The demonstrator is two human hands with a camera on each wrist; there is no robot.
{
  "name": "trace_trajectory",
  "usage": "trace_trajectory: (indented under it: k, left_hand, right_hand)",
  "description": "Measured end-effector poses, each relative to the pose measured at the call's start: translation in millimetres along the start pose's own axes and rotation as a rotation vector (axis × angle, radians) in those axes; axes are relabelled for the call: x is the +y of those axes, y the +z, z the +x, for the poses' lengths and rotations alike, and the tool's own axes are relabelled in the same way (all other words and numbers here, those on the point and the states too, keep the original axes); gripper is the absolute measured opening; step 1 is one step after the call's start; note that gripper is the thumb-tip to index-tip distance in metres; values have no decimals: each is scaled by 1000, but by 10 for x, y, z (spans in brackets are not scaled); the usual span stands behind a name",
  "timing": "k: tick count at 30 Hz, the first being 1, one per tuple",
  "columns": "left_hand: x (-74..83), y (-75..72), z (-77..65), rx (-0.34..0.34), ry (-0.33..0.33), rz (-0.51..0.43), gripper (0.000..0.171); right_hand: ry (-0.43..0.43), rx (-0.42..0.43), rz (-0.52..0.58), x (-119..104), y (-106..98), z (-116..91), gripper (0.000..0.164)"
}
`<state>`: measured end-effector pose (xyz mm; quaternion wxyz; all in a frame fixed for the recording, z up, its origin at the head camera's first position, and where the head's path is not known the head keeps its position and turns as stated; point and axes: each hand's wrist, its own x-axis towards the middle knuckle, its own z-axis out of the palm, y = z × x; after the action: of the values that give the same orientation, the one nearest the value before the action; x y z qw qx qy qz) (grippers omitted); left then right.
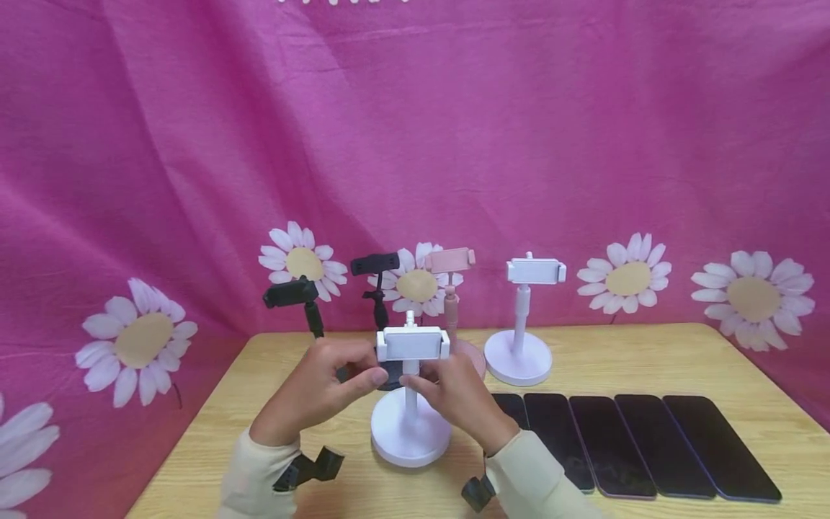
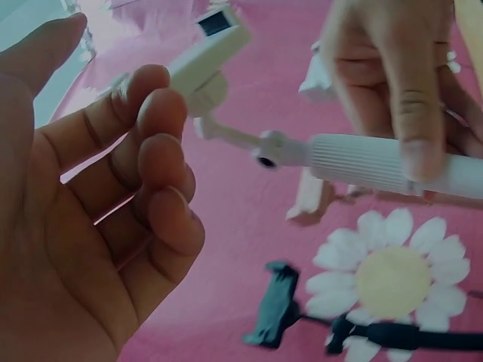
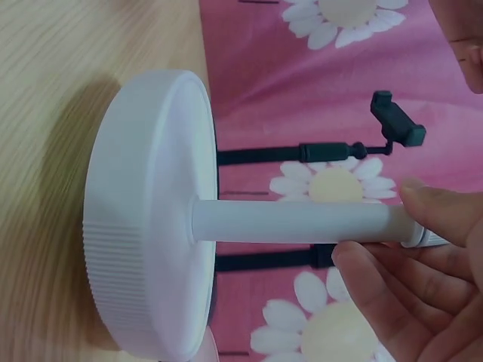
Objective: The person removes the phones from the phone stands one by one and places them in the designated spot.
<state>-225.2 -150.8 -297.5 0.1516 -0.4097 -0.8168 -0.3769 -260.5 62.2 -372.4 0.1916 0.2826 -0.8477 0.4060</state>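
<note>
A white phone stand with a round base stands upright on the table in front of me. Its clamp faces me, with no phone in it. With thumb and fingers my right hand pinches the stem near the collar below the clamp. My left hand is raised just left of the clamp, its fingers loosely bent and nothing held. Whether the left fingertips touch the clamp cannot be told. In the right wrist view the base rests on the wood, and the clamp is out of frame.
Behind stand two black phone stands, a pink one and another white one. Several dark phones lie in a row at the right of the wooden table. A pink flowered cloth hangs behind.
</note>
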Motion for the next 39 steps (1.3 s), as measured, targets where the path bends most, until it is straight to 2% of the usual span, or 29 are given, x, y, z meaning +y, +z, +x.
trace_trajectory:
  k: [2, 9, 17, 26, 30, 34, 39]
  left_hand:
    - [1, -69, -26, 26, -11, 23, 11]
    - [1, -257, -100, 125, 17, 97, 19]
    - [1, -314, -110, 174, 16, 143, 21]
    - [-20, -364, -147, 211, 54, 141, 24]
    - [-4, -358, -138, 206, 56, 167, 24]
    - [55, -356, -132, 204, 57, 176, 22]
    - [162, -284, -115, 177, 134, 139, 15]
  right_hand:
    - [0, -14, 19, -30, 75, 37, 25]
    - [53, -70, 18, -139, 288, 129, 16]
    - [153, -96, 42, -157, 393, 161, 33]
    - [190, -106, 64, -148, 450, 154, 33]
    - [178, -99, 69, -131, 406, 141, 26]
    - [157, -84, 50, -111, 248, 104, 26]
    - [124, -43, -36, -107, -39, -4, 26]
